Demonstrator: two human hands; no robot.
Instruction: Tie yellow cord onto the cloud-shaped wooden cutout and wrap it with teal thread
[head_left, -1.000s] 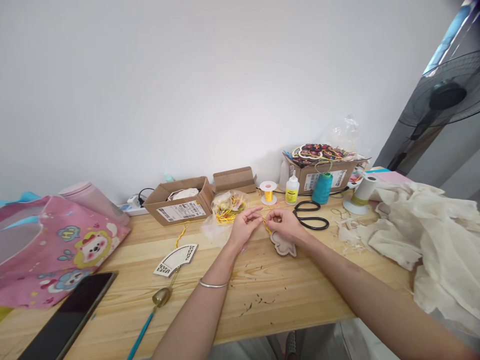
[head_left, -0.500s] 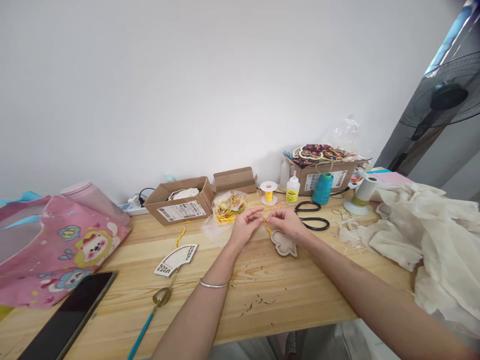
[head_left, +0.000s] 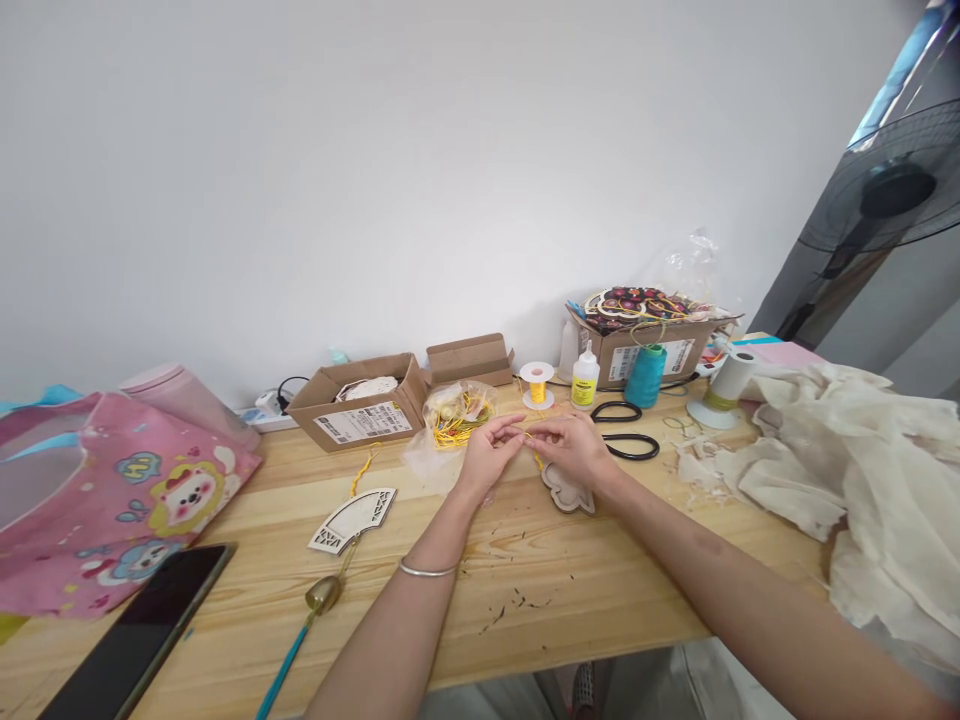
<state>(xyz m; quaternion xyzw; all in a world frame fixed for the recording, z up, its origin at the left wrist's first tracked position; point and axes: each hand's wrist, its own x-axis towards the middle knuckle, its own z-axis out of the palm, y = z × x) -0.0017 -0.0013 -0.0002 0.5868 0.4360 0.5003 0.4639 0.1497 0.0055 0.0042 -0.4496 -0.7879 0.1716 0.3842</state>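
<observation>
While one wooden cutout [head_left: 568, 494] lies beneath, left hand [head_left: 491, 452] and right hand [head_left: 576, 447] pinch one yellow cord [head_left: 537, 460].

- A plain white wall [head_left: 420, 150] fills the upper half of the frame, evenly lit by soft light.
- A pale wooden table [head_left: 525, 590] spans the lower half, its front edge near the bottom.
- A dark standing fan [head_left: 892, 190] stands at the upper right, before a grey surface.

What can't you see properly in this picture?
Head view: the thin yellow cord is too fine to follow; the pinching left hand and right hand cover it.
Head view: the flat wooden cut-out lies half under the right hand.
Head view: the flat black phone runs off the bottom edge.
</observation>
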